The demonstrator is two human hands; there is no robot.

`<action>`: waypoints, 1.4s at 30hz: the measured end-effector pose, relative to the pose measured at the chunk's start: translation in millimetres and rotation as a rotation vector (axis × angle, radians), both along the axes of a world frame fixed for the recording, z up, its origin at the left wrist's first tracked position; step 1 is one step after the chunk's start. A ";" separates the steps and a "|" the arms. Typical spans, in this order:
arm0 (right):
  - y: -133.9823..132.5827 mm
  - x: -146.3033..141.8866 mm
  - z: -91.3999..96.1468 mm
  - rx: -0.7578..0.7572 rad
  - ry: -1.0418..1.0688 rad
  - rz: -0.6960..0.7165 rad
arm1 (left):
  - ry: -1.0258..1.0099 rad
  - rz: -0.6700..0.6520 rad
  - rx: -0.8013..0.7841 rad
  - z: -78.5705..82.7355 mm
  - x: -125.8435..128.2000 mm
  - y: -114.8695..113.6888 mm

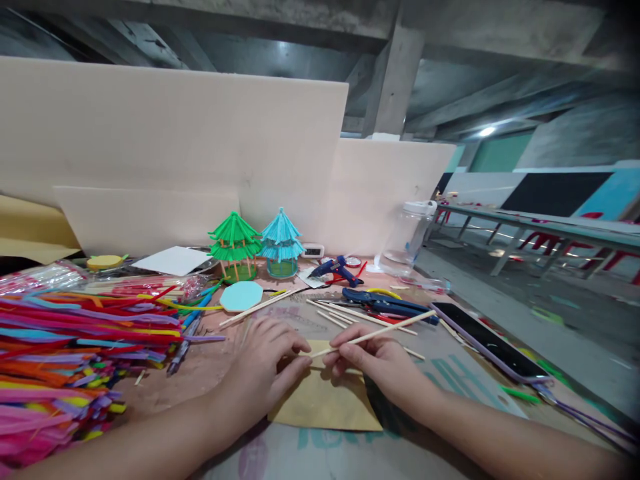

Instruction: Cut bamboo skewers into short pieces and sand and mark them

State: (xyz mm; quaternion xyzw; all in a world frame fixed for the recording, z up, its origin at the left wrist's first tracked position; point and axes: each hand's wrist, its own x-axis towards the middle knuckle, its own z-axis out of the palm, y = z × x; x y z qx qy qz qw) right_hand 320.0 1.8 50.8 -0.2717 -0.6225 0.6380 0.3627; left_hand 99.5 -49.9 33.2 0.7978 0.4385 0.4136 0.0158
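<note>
My left hand (267, 363) rests on a tan paper sheet (325, 403), fingers curled, its fingertips pinching the near end of a thin wooden stick (395, 327). My right hand (373, 357) grips the same stick a little further along; the stick slants up and to the right over the table. More loose wooden sticks (345, 313) lie just beyond my hands. A pale blue octagonal card (241, 295) lies behind my left hand.
A big heap of coloured pipe cleaners (65, 360) fills the left. Green pavilion model (234, 245) and blue pavilion model (281, 243) stand at the back by a blue glue gun (337, 270). Blue-handled pliers (385, 305), a phone (487, 341) and a clear jar (407, 237) sit right.
</note>
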 end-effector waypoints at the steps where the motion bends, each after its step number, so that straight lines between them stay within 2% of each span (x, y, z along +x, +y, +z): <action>1: 0.1 0.4 0.0 0.002 -0.002 -0.006 | -0.010 0.006 0.011 -0.5 -0.1 -0.3; 9: 0.7 2.6 -1.1 0.032 -0.073 -0.021 | -0.003 0.006 0.033 1.7 -0.1 -1.8; 15: -0.7 1.1 0.1 -0.001 -0.063 -0.040 | 0.013 -0.019 0.036 3.8 -0.9 -2.2; 21: -1.8 2.6 -0.7 0.023 -0.070 -0.032 | 0.004 0.021 0.018 3.6 -0.1 -1.2; 31: -2.5 3.2 3.6 0.098 -0.075 -0.064 | 0.038 -0.043 -0.077 4.3 0.9 -2.2; 42: 1.5 3.0 -2.2 0.105 -0.086 -0.047 | 0.063 -0.057 -0.049 2.2 0.8 -3.1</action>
